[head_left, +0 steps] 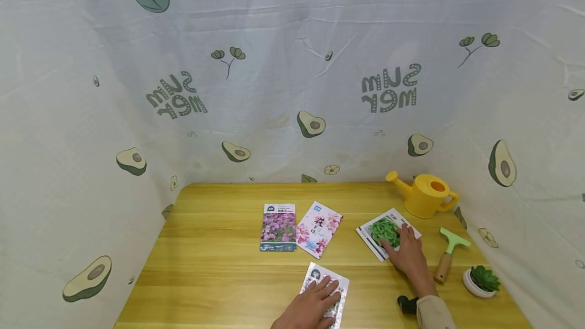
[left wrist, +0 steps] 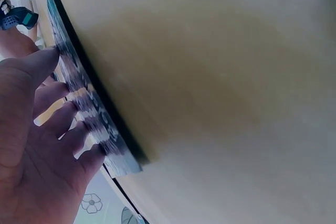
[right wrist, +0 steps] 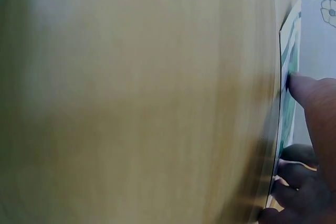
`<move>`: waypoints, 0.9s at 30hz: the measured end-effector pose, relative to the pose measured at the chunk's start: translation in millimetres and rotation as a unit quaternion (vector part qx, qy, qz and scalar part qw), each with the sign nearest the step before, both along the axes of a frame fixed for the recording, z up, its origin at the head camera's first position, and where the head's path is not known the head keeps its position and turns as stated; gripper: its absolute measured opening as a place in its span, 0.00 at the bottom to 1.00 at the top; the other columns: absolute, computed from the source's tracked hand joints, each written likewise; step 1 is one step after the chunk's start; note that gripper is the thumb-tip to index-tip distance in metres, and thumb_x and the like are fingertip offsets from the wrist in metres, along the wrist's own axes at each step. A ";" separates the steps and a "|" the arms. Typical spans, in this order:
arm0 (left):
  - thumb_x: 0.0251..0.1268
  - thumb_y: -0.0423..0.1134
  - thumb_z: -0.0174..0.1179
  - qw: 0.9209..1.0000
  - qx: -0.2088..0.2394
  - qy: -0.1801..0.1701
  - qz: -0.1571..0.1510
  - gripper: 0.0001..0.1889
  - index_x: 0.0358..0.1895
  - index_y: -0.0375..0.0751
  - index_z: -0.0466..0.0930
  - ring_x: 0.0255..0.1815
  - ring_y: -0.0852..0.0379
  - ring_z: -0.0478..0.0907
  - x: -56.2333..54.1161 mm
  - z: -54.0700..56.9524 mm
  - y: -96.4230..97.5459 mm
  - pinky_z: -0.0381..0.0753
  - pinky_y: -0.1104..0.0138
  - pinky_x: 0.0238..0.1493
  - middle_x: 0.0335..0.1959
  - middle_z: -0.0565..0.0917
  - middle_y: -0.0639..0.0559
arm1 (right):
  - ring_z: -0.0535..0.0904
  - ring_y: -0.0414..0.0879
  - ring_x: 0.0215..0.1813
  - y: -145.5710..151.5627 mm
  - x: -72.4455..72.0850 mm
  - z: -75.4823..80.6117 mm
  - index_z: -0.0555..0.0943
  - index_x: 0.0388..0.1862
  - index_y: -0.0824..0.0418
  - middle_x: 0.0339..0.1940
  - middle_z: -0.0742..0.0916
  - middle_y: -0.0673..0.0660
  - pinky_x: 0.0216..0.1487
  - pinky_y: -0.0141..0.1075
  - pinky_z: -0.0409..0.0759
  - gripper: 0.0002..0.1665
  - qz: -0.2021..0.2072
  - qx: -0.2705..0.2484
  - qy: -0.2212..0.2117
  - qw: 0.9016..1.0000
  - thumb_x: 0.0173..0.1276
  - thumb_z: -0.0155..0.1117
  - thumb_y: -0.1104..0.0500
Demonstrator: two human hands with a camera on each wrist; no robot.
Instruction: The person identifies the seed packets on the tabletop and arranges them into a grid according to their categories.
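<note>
In the head view my left hand (head_left: 314, 306) rests on a white and silver seed packet (head_left: 323, 273) near the front of the table. Its fingers are spread over the packet, hiding part of the print. In the left wrist view the fingertips touch the upper face of the packet (left wrist: 86, 95). My right hand (head_left: 409, 254) lies with spread fingers on a white seed packet with a green leaf picture (head_left: 384, 232). The right wrist view shows that packet (right wrist: 289, 61) edge-on, low against the table, the thumb touching its face.
A pink-flower seed packet (head_left: 279, 227) and a white blossom-print packet (head_left: 318, 229) lie mid-table. At right are a yellow watering can (head_left: 425, 198), a green-headed hand tool (head_left: 448, 255) with a wooden handle and a potted succulent (head_left: 482, 281). A printed curtain (head_left: 274, 90) hangs behind.
</note>
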State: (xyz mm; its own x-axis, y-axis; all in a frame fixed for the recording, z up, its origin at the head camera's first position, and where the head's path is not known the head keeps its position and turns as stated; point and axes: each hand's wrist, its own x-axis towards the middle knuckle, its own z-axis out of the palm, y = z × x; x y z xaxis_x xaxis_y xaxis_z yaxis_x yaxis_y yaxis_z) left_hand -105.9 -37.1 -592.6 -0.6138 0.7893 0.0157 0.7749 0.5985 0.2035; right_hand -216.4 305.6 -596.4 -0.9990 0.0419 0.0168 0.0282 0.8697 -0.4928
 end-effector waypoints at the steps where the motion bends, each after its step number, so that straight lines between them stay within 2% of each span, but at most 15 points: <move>1: 0.85 0.55 0.55 1.000 0.001 0.005 0.002 0.29 0.82 0.50 0.71 0.84 0.53 0.65 0.5 0.0 -1.1 0.73 0.62 0.78 0.83 0.70 0.52 | 0.50 0.87 0.79 -0.2 -0.1 0.4 0.57 0.76 0.89 0.80 0.54 0.88 0.78 0.78 0.50 0.51 -0.002 -0.001 -0.003 1.000 0.82 0.63 0.47; 6: 0.83 0.55 0.58 0.999 0.002 0.029 0.015 0.29 0.80 0.49 0.73 0.82 0.52 0.68 1.7 -0.1 -6.3 0.75 0.61 0.76 0.82 0.72 0.51 | 0.50 0.90 0.77 -0.3 -0.6 1.6 0.53 0.78 0.88 0.81 0.53 0.88 0.77 0.78 0.53 0.52 -0.009 -0.002 -0.018 1.000 0.82 0.63 0.47; 10: 0.83 0.55 0.59 0.999 0.004 0.018 0.027 0.29 0.79 0.49 0.74 0.82 0.52 0.68 1.8 -0.1 -9.7 0.76 0.60 0.76 0.82 0.72 0.51 | 0.48 0.90 0.77 0.1 -0.5 0.9 0.52 0.79 0.87 0.81 0.52 0.88 0.77 0.78 0.53 0.53 -0.007 -0.003 -0.022 1.000 0.82 0.62 0.47; 16: 0.81 0.54 0.62 0.999 0.014 0.025 0.036 0.29 0.78 0.49 0.76 0.82 0.51 0.69 1.3 -4.7 -13.8 0.78 0.58 0.75 0.81 0.74 0.51 | 0.47 0.85 0.81 0.3 1.1 1.0 0.55 0.78 0.88 0.81 0.54 0.88 0.77 0.79 0.51 0.51 0.005 -0.002 -0.004 1.000 0.82 0.63 0.48; 19: 0.80 0.54 0.63 0.999 0.018 0.009 0.044 0.29 0.78 0.48 0.76 0.82 0.51 0.69 0.6 -5.1 -15.8 0.77 0.57 0.76 0.81 0.73 0.51 | 0.47 0.83 0.82 0.3 1.3 0.6 0.56 0.77 0.88 0.80 0.55 0.89 0.78 0.79 0.49 0.50 0.011 -0.002 0.004 1.000 0.82 0.63 0.48; 23: 0.80 0.53 0.63 0.997 0.015 -0.030 0.068 0.30 0.79 0.49 0.75 0.83 0.52 0.66 -0.4 -1.5 -19.2 0.74 0.56 0.78 0.82 0.71 0.53 | 0.47 0.83 0.82 1.4 1.5 0.1 0.55 0.78 0.88 0.80 0.55 0.89 0.78 0.79 0.46 0.50 0.019 -0.001 0.008 1.000 0.81 0.64 0.49; 27: 0.80 0.54 0.63 0.995 0.010 -0.045 0.091 0.30 0.80 0.50 0.74 0.84 0.52 0.65 -0.8 2.9 -23.7 0.73 0.56 0.79 0.83 0.70 0.53 | 0.46 0.83 0.82 2.3 1.0 0.0 0.55 0.78 0.87 0.80 0.55 0.89 0.78 0.79 0.46 0.51 0.022 -0.002 0.007 1.000 0.82 0.63 0.48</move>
